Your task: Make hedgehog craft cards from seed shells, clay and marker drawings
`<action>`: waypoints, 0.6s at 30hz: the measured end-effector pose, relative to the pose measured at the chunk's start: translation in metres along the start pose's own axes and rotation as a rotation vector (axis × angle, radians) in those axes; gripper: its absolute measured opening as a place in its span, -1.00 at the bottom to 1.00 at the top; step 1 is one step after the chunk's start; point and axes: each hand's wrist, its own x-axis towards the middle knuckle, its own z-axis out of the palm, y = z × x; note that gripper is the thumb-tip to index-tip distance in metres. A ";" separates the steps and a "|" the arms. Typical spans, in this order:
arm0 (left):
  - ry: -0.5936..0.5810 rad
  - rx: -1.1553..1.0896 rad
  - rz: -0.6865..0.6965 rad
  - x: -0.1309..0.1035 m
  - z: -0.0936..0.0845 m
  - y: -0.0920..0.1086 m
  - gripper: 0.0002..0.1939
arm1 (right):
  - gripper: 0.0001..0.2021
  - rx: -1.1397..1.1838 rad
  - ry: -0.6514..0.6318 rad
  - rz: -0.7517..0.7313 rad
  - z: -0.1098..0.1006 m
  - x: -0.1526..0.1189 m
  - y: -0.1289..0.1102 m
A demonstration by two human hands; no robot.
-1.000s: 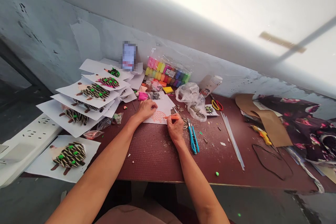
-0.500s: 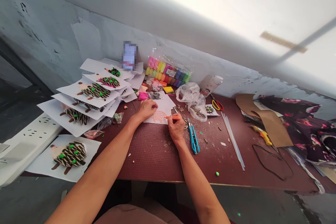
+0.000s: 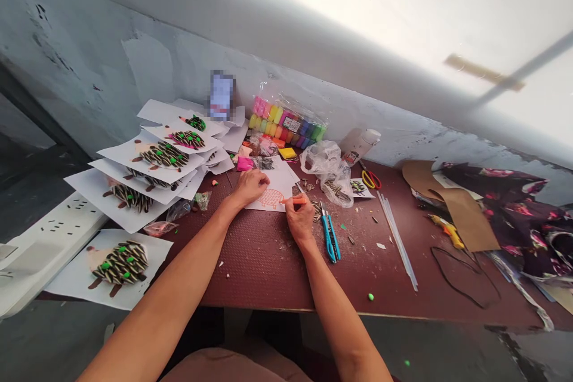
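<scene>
A sheet of white paper (image 3: 283,174) lies on the dark red table, bearing an orange outline drawing (image 3: 271,197) of a rounded body with a scale-like pattern and short legs. My left hand (image 3: 251,186) rests on the sheet's left side, fingers stretched across it and holding nothing. In my right hand (image 3: 301,215) is a slim orange pen (image 3: 295,200), pinched between the fingers, its tip at the drawing's right edge. Close to the right wrist lies a pair of blue-handled cutters (image 3: 330,239). Loose striped seeds (image 3: 305,185) are scattered beyond that hand.
Left stands a stack of sheets with seed-covered hedgehog pictures (image 3: 163,155), near a white power strip (image 3: 54,245). Along the wall are a pack of coloured clay (image 3: 286,122), a plastic bag (image 3: 322,158) and a cup (image 3: 362,146). Scissors (image 3: 370,179), clear sticks (image 3: 398,242) and a glue gun (image 3: 450,231) lie right.
Both hands stay almost in place. The orange pen has shifted only very slightly at the drawing's right edge.
</scene>
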 end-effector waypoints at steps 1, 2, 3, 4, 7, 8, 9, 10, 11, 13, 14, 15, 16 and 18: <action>0.001 -0.001 -0.001 0.000 0.000 0.000 -0.77 | -0.79 -0.002 0.001 -0.004 0.000 0.000 0.000; 0.001 -0.003 -0.003 0.000 0.000 0.000 -0.77 | -0.78 -0.004 0.001 -0.010 0.000 0.000 0.000; 0.002 -0.004 -0.005 0.000 0.000 0.000 -0.77 | -0.78 -0.006 -0.003 -0.017 0.000 0.000 0.000; 0.002 -0.004 -0.007 0.000 0.000 0.001 -0.77 | -0.78 -0.007 -0.010 -0.023 0.000 0.000 -0.001; 0.003 -0.004 -0.012 0.000 -0.001 0.002 -0.78 | -0.77 0.004 -0.028 -0.023 0.000 0.000 -0.001; 0.002 -0.004 -0.014 0.000 -0.001 0.002 -0.78 | -0.77 0.009 -0.029 -0.018 0.000 0.000 -0.001; 0.000 -0.004 -0.016 0.000 -0.001 0.003 -0.78 | -0.78 0.012 -0.027 -0.014 0.000 0.000 -0.001; -0.004 -0.004 -0.018 0.000 -0.002 0.003 -0.78 | -0.78 0.010 -0.023 -0.013 0.000 0.000 -0.001; -0.008 -0.002 -0.020 0.000 -0.002 0.003 -0.78 | -0.78 0.005 -0.018 -0.013 0.000 0.000 -0.001; -0.015 0.000 -0.023 0.000 -0.002 0.003 -0.77 | -0.78 -0.005 -0.012 -0.009 0.000 0.000 0.000; -0.017 0.000 -0.022 0.000 -0.001 0.002 -0.77 | -0.78 -0.007 -0.011 -0.006 0.000 0.000 0.000; -0.016 -0.001 -0.022 0.000 -0.001 0.002 -0.77 | -0.78 -0.008 -0.010 -0.003 0.000 0.000 0.000; -0.014 -0.002 -0.022 0.000 -0.001 0.002 -0.77 | -0.79 -0.007 -0.008 -0.001 0.000 0.000 0.000; -0.009 -0.004 -0.023 0.000 0.000 0.002 -0.78 | -0.79 -0.004 -0.004 -0.003 0.000 0.000 0.001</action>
